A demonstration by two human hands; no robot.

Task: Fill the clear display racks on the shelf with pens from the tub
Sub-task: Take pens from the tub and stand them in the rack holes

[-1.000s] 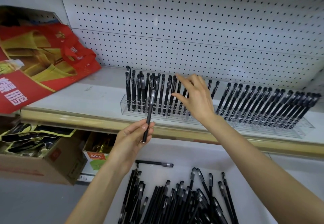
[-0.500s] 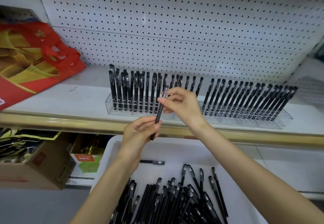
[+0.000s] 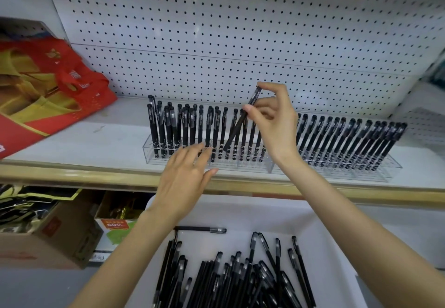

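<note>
My right hand (image 3: 274, 124) pinches a black pen (image 3: 237, 129) near its cap end. The pen tilts with its lower tip down among the pens standing in the left clear rack (image 3: 154, 157). My left hand (image 3: 183, 182) is flat with straight fingers, empty, in front of that rack, fingertips at its front wall. The right clear rack (image 3: 395, 164) holds a full leaning row of black pens (image 3: 349, 139). Below the shelf, the white tub (image 3: 337, 240) holds several loose black pens (image 3: 228, 281).
A red and gold bag (image 3: 43, 95) lies on the shelf's left end. White pegboard (image 3: 240, 30) backs the shelf, which has a gold front edge (image 3: 72, 175). Cardboard boxes (image 3: 48, 240) sit on the lower level at left.
My left hand let go of the pen and opened flat near the rack. My right hand took the pen and lifted it up to the left rack.
</note>
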